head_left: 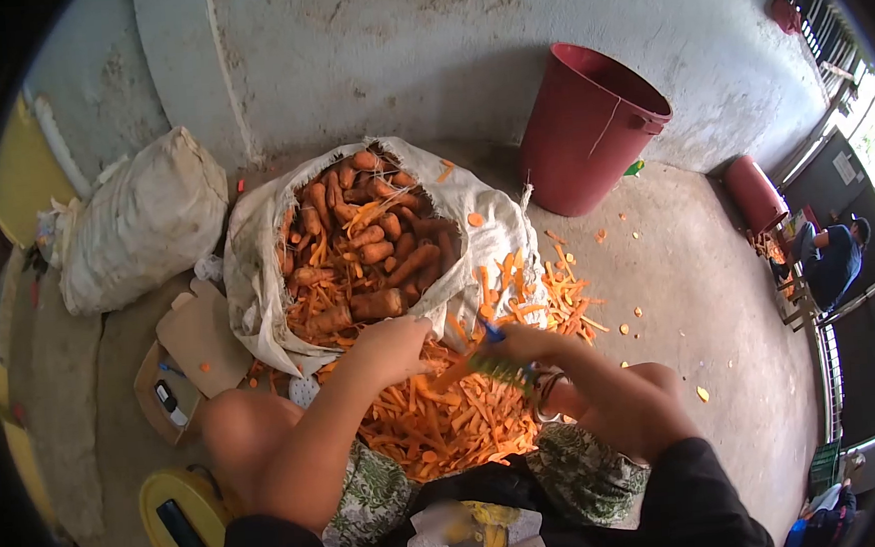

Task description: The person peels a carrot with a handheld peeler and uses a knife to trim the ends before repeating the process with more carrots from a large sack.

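My left hand (402,348) is closed round one end of a carrot (452,375), held low over a heap of orange peelings (442,424) between my legs. The fingers of my right hand (524,344) are wrapped round a small blue-handled tool (490,332) close beside that carrot; its working end is blurred. Something green shows below this hand, near the wrist. Right ahead of both hands, a white woven sack (258,284) lies with its mouth rolled back, full of unpeeled carrots (371,242) with some peelings among them.
A full white sack (144,226) leans at the left wall. A red bin (589,129) stands behind the carrots. An opened cardboard box (201,338) and a yellow bucket (162,511) with a phone on it are at my left. Another person (832,259) sits far right.
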`<state>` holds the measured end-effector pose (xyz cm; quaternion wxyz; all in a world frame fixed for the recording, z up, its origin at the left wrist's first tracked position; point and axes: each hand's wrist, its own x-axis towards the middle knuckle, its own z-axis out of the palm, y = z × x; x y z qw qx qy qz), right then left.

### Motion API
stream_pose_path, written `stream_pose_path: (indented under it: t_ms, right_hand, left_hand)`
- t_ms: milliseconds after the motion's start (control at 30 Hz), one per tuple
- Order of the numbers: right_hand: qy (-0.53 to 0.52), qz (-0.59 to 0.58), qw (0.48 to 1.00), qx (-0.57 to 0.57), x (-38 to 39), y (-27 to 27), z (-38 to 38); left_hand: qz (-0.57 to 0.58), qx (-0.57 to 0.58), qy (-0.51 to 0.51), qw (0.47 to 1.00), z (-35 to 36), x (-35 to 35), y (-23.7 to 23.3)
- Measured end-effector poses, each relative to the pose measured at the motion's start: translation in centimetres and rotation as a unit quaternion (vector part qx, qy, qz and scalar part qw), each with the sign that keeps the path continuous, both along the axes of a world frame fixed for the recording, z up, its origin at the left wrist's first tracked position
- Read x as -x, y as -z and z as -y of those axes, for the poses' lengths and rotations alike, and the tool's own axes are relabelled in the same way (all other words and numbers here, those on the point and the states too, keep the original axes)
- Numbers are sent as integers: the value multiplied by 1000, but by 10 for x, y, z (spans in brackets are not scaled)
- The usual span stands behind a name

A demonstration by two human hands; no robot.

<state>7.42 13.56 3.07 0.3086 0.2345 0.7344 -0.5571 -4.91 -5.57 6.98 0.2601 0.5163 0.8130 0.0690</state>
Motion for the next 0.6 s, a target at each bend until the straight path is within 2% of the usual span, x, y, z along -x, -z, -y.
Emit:
stream_pose_path:
  t_ms: [33,67,100,133,167,200,233,267,333,367,433,467,500,533,567,600]
  right_hand:
    - [-125,-92,980,-127,5,-1,-27]
    - [-246,-180,919,-249,14,-9,-63]
    - [-218,-207,901,-311,24,-33,-100]
    - [-170,-156,876,-423,44,-6,-196]
    - [-5,-120,860,-496,53,-64,-224]
    - [68,-339,908,-236,40,-121,-252]
    - [356,-387,781,-337,59,-151,-315]
    - [223,-418,739,-479,51,-195,-327]
    - [323,-472,656,-492,36,-243,-292]
    - [322,-472,656,-493,33,-248,-283]
    - [418,-476,680,-369,31,-244,-260]
    - [434,-461,684,-362,32,-234,-237]
    - [412,-472,706,-331,30,-217,-212]
    - [397,-491,714,-302,30,-185,-217]
    - [389,-455,740,-307,25,-158,-204]
    - [336,-472,775,-252,22,-134,-178]
  left_hand:
    - [-9,-17,4,1000,3,6,7]
    - [-10,-21,5,1000,5,9,5]
    - [-6,-28,1,1000,7,11,2]
    - [-2,-36,-3,999,8,12,-1]
    - [-2,-40,-3,999,9,15,-1]
    - [4,-45,-3,999,10,16,2]
    - [9,-50,-4,999,10,16,4]
    - [9,-54,-5,999,11,16,2]
    - [35,-41,-25,998,14,15,0]
    - [35,-42,-26,998,13,17,0]
    - [33,-43,-18,998,14,19,5]
    - [35,-40,-21,998,13,20,4]
    - [39,-9,-14,999,11,21,2]
    - [43,24,-7,999,10,21,1]
    - [44,32,-10,998,9,21,0]
    - [39,37,-16,998,10,22,3]
